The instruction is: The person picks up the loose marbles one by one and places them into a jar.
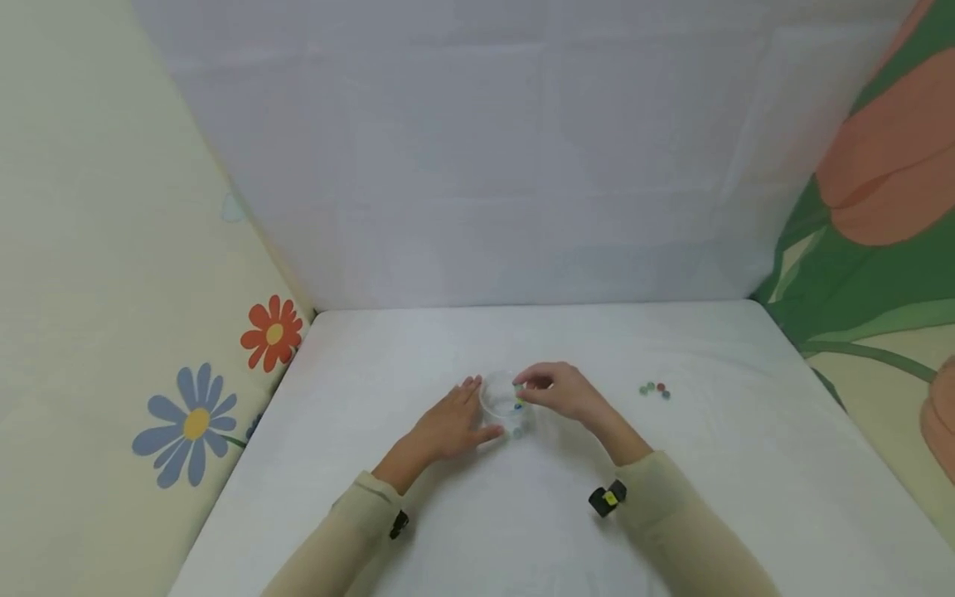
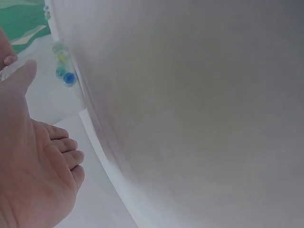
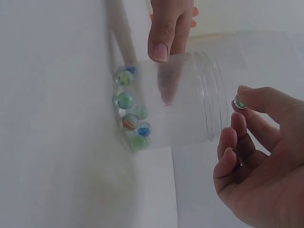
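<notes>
A clear plastic jar (image 3: 185, 107) stands open-mouthed on the white table. Several glass marbles (image 3: 125, 100) lie at its bottom, green, blue, yellow-streaked and orange-streaked. My left hand (image 1: 449, 424) holds the jar from the left, its thumb on the near side and its fingers on the far side. At the jar's mouth, my right hand (image 1: 561, 390) pinches a green-tinted marble (image 3: 240, 102) between thumb and index finger. Its other fingers are curled close to the rim. In the left wrist view, the marbles (image 2: 69, 79) show past the left thumb.
To the right of the jar lies a small group of loose marbles (image 1: 651, 387), green, red and dark. The white tabletop (image 1: 462, 531) meets a white cloth backdrop (image 1: 522, 166) at the back. Flower-patterned panels (image 1: 197, 423) flank the table.
</notes>
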Available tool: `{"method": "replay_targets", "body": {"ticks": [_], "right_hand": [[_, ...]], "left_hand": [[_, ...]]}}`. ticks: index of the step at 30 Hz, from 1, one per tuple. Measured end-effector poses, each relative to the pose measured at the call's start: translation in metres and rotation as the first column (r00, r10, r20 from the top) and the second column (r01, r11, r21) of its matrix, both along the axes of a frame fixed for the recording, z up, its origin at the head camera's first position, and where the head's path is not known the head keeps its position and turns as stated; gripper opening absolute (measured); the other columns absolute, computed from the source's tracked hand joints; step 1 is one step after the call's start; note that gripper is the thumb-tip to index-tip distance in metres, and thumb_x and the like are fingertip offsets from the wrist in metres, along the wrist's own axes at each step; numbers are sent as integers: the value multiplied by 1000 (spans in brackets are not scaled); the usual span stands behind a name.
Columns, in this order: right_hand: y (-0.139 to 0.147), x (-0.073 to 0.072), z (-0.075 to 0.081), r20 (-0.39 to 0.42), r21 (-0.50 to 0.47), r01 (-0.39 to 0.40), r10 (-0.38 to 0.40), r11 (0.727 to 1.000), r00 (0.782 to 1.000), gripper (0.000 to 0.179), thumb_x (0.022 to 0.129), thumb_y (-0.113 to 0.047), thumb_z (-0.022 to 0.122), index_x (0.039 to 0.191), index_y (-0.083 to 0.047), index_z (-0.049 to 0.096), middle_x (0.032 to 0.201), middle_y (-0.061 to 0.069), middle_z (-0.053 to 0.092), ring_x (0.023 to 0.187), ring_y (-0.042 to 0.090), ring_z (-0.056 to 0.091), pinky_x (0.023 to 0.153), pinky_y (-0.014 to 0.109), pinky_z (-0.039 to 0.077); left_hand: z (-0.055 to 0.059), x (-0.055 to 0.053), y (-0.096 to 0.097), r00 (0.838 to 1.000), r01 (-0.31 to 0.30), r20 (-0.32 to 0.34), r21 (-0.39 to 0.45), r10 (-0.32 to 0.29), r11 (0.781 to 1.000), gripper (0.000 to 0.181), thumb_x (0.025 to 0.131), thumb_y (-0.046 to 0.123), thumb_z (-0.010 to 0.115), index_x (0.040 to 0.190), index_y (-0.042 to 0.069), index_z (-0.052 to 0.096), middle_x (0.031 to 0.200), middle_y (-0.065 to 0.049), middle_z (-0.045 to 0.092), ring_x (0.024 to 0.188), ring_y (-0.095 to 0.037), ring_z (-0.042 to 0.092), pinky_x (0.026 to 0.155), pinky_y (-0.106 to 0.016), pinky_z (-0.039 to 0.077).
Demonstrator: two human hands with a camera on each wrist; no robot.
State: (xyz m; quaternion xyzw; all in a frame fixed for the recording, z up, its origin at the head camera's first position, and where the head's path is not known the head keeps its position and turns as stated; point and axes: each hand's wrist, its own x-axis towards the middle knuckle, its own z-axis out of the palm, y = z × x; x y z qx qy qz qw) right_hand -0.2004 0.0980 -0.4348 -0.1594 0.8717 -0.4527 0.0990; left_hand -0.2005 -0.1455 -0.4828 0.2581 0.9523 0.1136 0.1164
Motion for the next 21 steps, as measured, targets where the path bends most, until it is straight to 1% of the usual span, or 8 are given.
{"method": "replay_targets", "body": {"ticks": [2, 7, 9, 16, 21], "right_hand": [[-2, -1, -1, 11, -2, -1, 1, 1000, 1000, 26, 94, -23, 73, 115, -9, 75, 95, 0, 67, 90, 16, 59, 77, 31, 52], [-5, 0, -3, 28, -2, 8, -8, 1000, 1000, 26, 93, -22, 74, 116, -9, 75, 92, -2, 67, 87, 15, 58, 75, 30, 50], [-5, 0, -3, 25, -3, 0, 1, 1000, 1000, 28, 94, -22, 74, 117, -7, 74, 91, -2, 66, 86, 15, 58, 74, 30, 50], [-6, -1, -2, 5, 7, -18, 18, 1000, 1000, 29, 93, -21, 74, 119, -8, 73, 88, -2, 64, 83, 16, 57, 71, 30, 48], [-5, 0, -1, -5, 6, -23, 23, 1000, 1000, 30, 94, -22, 73, 121, -8, 72, 89, -1, 64, 84, 16, 56, 72, 30, 49]], "left_hand": [[0, 0, -1, 1000, 1, -5, -4, -1, 1000, 99, 98, 69, 47, 160, -2, 17, 169, -14, 15, 156, -27, 13, 128, -40, 13], [0, 1, -1, 1000, 17, -5, 26, -17, 1000, 98, 98, 67, 47, 160, -3, 18, 168, -16, 16, 156, -29, 14, 128, -42, 14], [1, 2, -1, 1000, 14, 1, 30, -14, 999, 98, 98, 67, 48, 160, -3, 18, 168, -16, 16, 156, -29, 14, 128, -42, 14], [1, 1, -1, 1000, 4, -7, 19, -4, 1000, 98, 98, 67, 48, 160, -3, 19, 168, -15, 17, 156, -29, 14, 128, -41, 15], [2, 2, -1, 1000, -2, -2, 12, 2, 1000, 99, 97, 69, 47, 160, -2, 18, 168, -14, 15, 156, -29, 13, 128, -42, 15]]}}
